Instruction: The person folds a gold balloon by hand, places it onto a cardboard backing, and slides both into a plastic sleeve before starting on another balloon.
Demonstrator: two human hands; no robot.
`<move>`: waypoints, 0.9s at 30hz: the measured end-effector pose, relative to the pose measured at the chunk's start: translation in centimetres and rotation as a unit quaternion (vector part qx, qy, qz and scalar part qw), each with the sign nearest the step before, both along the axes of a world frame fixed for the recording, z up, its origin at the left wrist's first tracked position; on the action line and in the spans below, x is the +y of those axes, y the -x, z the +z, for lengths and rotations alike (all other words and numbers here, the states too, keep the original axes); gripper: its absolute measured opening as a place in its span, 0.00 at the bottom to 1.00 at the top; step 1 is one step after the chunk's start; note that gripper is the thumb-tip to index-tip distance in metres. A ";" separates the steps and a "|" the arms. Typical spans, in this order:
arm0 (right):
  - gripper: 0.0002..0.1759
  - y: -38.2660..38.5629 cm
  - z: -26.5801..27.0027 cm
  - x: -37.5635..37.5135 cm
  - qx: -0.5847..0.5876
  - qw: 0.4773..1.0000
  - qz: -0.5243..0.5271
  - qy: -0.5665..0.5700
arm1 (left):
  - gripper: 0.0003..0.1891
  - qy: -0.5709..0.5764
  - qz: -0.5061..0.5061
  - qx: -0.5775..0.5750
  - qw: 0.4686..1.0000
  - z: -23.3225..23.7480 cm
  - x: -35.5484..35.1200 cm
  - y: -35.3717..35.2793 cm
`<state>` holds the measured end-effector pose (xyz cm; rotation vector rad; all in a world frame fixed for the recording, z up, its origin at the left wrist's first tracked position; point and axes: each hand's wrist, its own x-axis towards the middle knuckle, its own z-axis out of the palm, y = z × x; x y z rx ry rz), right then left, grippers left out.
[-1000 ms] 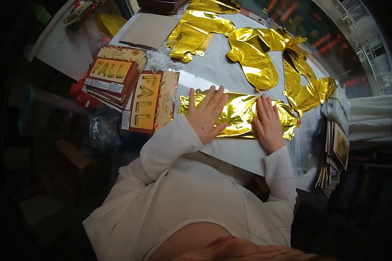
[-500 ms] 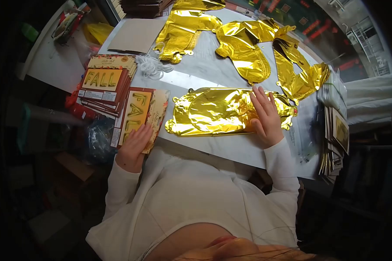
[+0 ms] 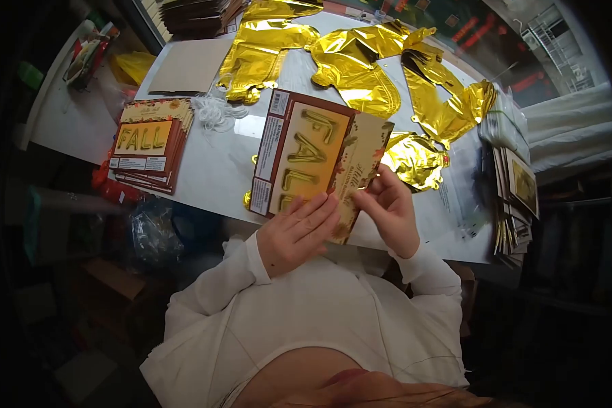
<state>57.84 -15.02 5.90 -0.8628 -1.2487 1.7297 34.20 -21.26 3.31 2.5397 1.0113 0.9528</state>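
A printed FALL packaging card [image 3: 306, 160], turned on its side, is raised in front of me over the table. My left hand [image 3: 299, 231] grips its lower edge, with fingers laid across the front and the thumb hidden. At the card's right edge, my right hand [image 3: 393, 214] pinches with thumb and forefinger. Behind the card lies a folded gold foil balloon [image 3: 415, 163], mostly covered; only its ends show.
More gold foil balloons [image 3: 357, 68] lie along the far side. To the left are a stack of FALL cards [image 3: 143, 143], white string [image 3: 217, 112] and a grey board [image 3: 189, 66]. Clear bags [image 3: 506, 132] and a card stack [image 3: 520, 197] stand at the right edge.
My left hand has lifted the FALL card from the left table edge and brought it rightward over the folded balloon. My right hand has left the balloon and taken the card's edge.
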 end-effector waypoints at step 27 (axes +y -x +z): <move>0.31 -8.3 -5.2 5.2 -0.588 0.680 0.049 -0.436 | 0.14 0.100 0.446 0.087 0.885 -2.9 0.7 5.3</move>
